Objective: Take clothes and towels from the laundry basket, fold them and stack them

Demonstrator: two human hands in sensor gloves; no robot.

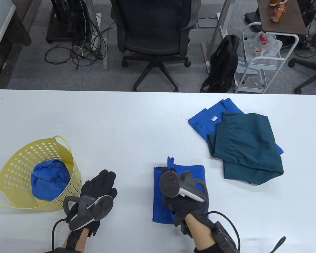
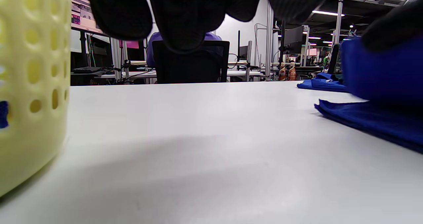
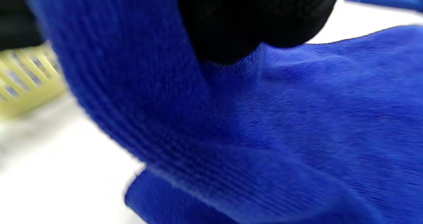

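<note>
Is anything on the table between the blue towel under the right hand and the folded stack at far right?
Nothing visible. The blue towel, gripped by the right hand, and the folded stack are separated only by bare table.

- The left hand (image 1: 98, 191) lies low over the counter (image 1: 121, 126), fingers straight and together, holding nothing.
- The right hand (image 1: 183, 204) has fingers curled, pinching a raised fold of the blue towel (image 1: 197, 171).

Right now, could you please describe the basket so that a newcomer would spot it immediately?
On the white table, look to the near left corner, just left of the left hand. The yellow laundry basket stands there, perforated with holes, holding crumpled blue cloth; it is the only container.
</note>
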